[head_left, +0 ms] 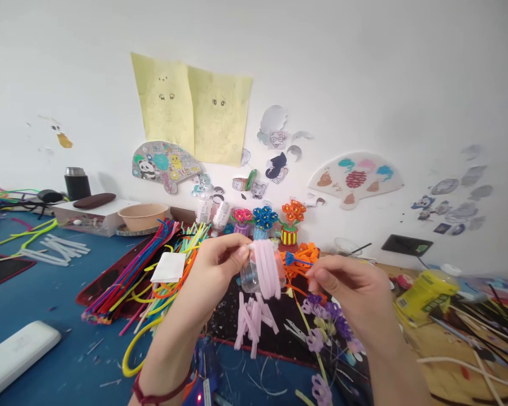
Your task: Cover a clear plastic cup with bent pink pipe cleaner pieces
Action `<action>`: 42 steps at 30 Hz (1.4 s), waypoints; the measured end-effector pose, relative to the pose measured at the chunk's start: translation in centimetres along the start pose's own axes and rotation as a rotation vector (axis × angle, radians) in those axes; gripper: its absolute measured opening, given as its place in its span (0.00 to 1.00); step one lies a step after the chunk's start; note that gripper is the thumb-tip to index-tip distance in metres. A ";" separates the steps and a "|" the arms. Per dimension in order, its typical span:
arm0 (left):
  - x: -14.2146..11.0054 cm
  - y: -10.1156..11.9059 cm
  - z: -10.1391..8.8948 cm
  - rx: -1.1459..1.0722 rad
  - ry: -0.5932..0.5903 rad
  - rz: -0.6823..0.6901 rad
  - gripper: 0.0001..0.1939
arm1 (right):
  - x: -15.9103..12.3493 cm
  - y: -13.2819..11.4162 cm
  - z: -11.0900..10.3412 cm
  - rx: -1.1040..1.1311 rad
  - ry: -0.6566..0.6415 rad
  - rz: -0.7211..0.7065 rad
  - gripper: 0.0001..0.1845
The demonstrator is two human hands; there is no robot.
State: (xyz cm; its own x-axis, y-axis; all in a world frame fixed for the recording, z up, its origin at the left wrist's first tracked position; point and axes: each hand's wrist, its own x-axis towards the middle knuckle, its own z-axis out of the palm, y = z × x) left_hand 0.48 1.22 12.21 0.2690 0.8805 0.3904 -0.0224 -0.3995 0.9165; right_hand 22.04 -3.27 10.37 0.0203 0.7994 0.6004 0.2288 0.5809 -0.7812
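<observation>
Flanking the left hand [211,276], pipe cleaners [127,279]

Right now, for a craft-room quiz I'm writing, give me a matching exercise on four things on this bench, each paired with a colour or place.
Things:
1. Cut pipe-cleaner pieces
2. Pipe-cleaner flowers in the striped pot
3. Panda paper fan
4. White oblong block

Colours or places:
A. On the wall
B. Orange
C. On the blue surface
D. Pale pink

Pairs: 1-D, 2-B, 3-A, 4-C
</observation>
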 end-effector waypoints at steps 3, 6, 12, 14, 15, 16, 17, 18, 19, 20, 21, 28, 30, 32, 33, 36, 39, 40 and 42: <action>0.0 0.1 0.2 -0.049 0.035 -0.021 0.12 | -0.3 -0.3 0.3 0.005 0.000 0.052 0.03; -0.1 0.3 0.5 -0.133 0.050 -0.067 0.12 | -0.6 -0.7 1.0 -0.008 0.048 0.050 0.01; -0.1 0.7 0.6 -0.268 0.085 -0.159 0.12 | -0.8 -1.6 1.9 -0.127 0.177 0.044 0.11; -0.1 0.7 0.5 -0.279 0.074 -0.169 0.13 | -0.8 -1.7 1.9 -0.161 0.165 0.066 0.15; -0.1 0.7 0.5 -0.275 0.070 -0.171 0.13 | -0.8 -1.8 1.9 -0.168 0.138 0.078 0.16; -0.1 0.7 0.5 -0.267 0.067 -0.172 0.13 | -0.7 -1.8 1.9 -0.170 0.107 0.086 0.17; -0.1 0.7 0.6 -0.257 0.065 -0.172 0.13 | -0.6 -1.8 1.9 -0.172 0.080 0.085 0.17; -0.1 0.7 0.6 -0.244 0.064 -0.168 0.13 | -0.6 -1.8 2.0 -0.179 0.067 0.070 0.16; -0.1 0.7 0.6 -0.229 0.063 -0.162 0.12 | -0.5 -1.8 2.1 -0.187 0.068 0.045 0.14; -0.1 0.7 0.7 -0.210 0.058 -0.155 0.12 | -0.4 -1.8 2.1 -0.195 0.072 0.022 0.11; -0.2 0.8 0.8 -0.187 0.045 -0.149 0.12 | -0.3 -1.8 2.2 -0.192 0.072 0.009 0.08; -0.3 1.1 1.2 -0.108 -0.068 -0.144 0.10 | 0.1 -1.5 2.2 0.123 -0.234 0.195 0.30; -0.3 1.1 1.2 -0.102 -0.069 -0.150 0.10 | 0.1 -1.5 2.2 0.143 -0.270 0.220 0.32; -0.3 1.1 1.2 -0.103 -0.067 -0.158 0.09 | 0.0 -1.7 2.1 0.134 -0.271 0.222 0.33; -0.3 1.1 1.2 -0.107 -0.067 -0.161 0.09 | 0.0 -1.8 2.1 0.120 -0.267 0.216 0.33; -0.3 1.0 1.1 -0.127 -0.077 -0.168 0.09 | -0.1 -2.1 2.1 0.037 -0.252 0.184 0.31; -0.4 1.0 1.1 -0.140 -0.080 -0.183 0.10 | -0.2 -2.2 2.1 -0.087 -0.227 0.125 0.30; -0.4 1.1 1.2 -0.142 -0.079 -0.188 0.10 | -0.2 -2.1 2.1 -0.124 -0.215 0.099 0.30; -0.5 1.1 1.2 -0.153 -0.081 -0.198 0.10 | -0.4 -2.0 2.2 -0.179 -0.198 0.042 0.29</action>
State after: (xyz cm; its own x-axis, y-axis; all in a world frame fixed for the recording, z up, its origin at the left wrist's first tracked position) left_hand 1.48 0.06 12.90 0.3584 0.9121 0.1991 -0.1048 -0.1726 0.9794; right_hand 19.42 -4.40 11.36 -0.1537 0.8467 0.5094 0.4005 0.5246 -0.7513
